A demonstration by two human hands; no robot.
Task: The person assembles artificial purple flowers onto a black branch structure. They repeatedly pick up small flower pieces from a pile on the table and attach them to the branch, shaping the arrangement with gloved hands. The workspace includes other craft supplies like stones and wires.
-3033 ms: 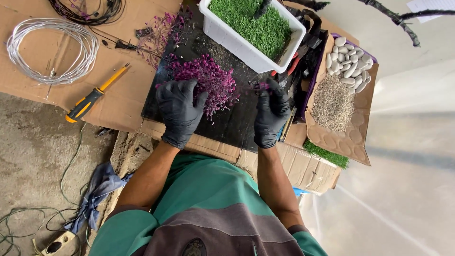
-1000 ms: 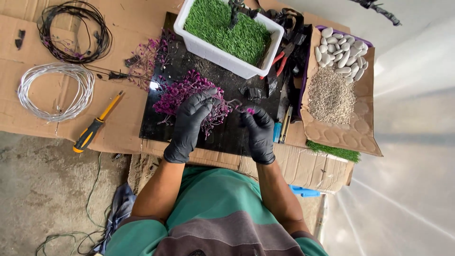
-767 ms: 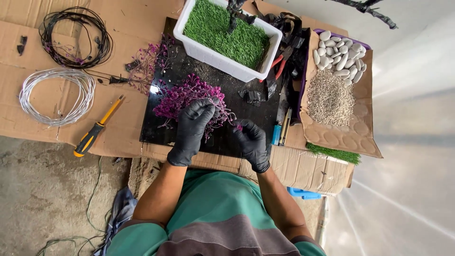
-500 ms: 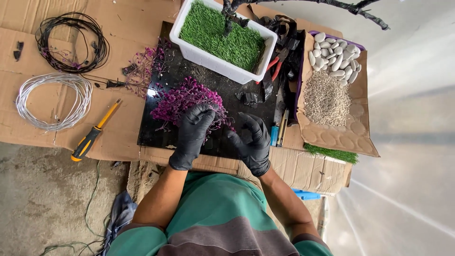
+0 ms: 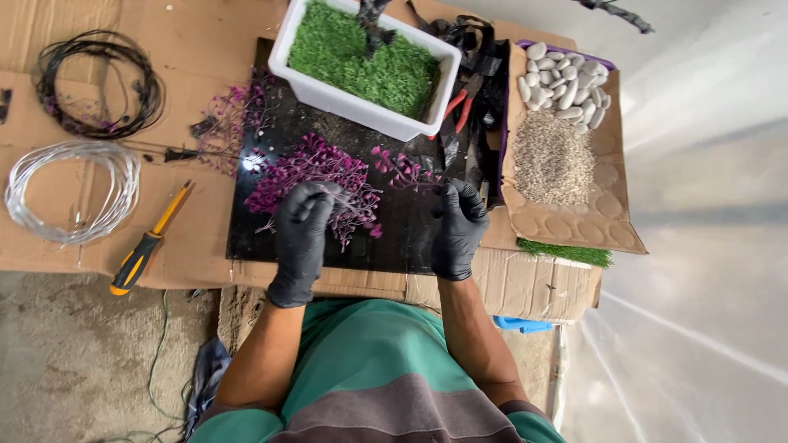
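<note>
My left hand [image 5: 302,238], in a black glove, rests at mid-frame on the heap of magenta artificial foliage sprigs [image 5: 316,176], fingers curled down and closed on a cluster to pin it to the glossy black board [image 5: 402,234]. My right hand [image 5: 456,226], likewise gloved, has its fingertips pinched together on a small loose magenta sprig [image 5: 400,166] just right of the heap, drawn apart from the bulk. The board keeps loose pieces contained. The white rectangular planter of green moss [image 5: 365,66] sits at upper centre, within reach. Red-handled pliers [image 5: 455,107] are partly buried under black tape; their jaws cannot be made out. The dark trunk [image 5: 371,20] in the planter is cut off at the frame's top.
</note>
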